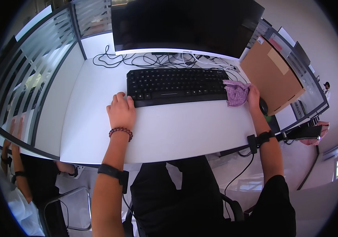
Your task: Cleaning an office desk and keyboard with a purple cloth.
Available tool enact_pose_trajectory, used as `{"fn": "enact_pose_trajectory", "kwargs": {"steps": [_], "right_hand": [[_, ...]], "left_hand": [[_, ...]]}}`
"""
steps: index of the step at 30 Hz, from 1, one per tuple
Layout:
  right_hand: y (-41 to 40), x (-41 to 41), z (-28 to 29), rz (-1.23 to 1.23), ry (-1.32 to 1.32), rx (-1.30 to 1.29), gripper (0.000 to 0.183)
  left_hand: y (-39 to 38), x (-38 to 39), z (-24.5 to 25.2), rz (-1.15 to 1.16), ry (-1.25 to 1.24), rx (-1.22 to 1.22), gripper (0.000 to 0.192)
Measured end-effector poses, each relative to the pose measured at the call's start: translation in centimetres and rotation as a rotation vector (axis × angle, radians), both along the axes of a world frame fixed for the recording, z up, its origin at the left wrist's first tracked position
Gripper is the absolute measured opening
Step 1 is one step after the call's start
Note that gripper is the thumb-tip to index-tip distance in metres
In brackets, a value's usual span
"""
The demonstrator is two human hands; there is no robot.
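Observation:
A black keyboard point(169, 86) lies on the white desk point(186, 130). At its lower left corner is my left hand point(121, 109), thumb against the keyboard's edge and fingers bent beside it; whether it grips the edge is unclear. My right hand point(253, 96) holds a crumpled purple cloth point(236, 93) by its right side. The cloth drapes over the keyboard's right end and hangs down past its front edge. Just right of that hand, a black mouse point(263, 106) is partly hidden by the hand and wrist.
Behind the keyboard stands a dark monitor point(183, 26), with tangled cables point(157, 60) under it. A cardboard box point(271, 77) stands at the right. Glass-topped partitions point(38, 71) border the left side. Another person's arm point(21, 171) shows at lower left, near a metal-framed chair point(89, 201).

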State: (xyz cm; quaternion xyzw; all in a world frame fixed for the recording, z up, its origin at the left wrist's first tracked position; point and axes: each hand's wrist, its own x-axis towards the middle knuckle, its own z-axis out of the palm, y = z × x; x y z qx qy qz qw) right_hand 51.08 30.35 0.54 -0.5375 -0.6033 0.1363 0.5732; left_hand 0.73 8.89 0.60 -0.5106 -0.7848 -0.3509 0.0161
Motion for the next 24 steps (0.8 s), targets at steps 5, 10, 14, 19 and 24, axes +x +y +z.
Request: {"fn": "enact_pose_trajectory", "kwargs": {"steps": [5, 10, 14, 19, 24], "right_hand": [[-4.1, -6.9, 8.8, 0.152, 0.053, -0.418, 0.038], [-9.9, -16.6, 15.1, 0.76, -0.04, -0.475, 0.054], [-8.2, -17.7, 11.8, 0.71, -0.512, -0.353, 0.06], [-7.4, -20.3, 4.0, 0.258, -1.028, -0.338, 0.072], [-7.2, -25.2, 1.1, -0.001, -0.954, -0.151, 0.056]], "left_hand": [[0.2, 0.3, -0.1, -0.003, 0.057, -0.021, 0.028], [-0.3, -0.2, -0.3, 0.003, 0.075, -0.06, 0.028], [0.1, 0.0, -0.4, -0.003, 0.071, -0.013, 0.026], [-0.2, -0.1, 0.1, 0.002, 0.099, -0.069, 0.027], [0.0, 0.1, -0.3, -0.019, 0.143, -0.075, 0.028]]}}
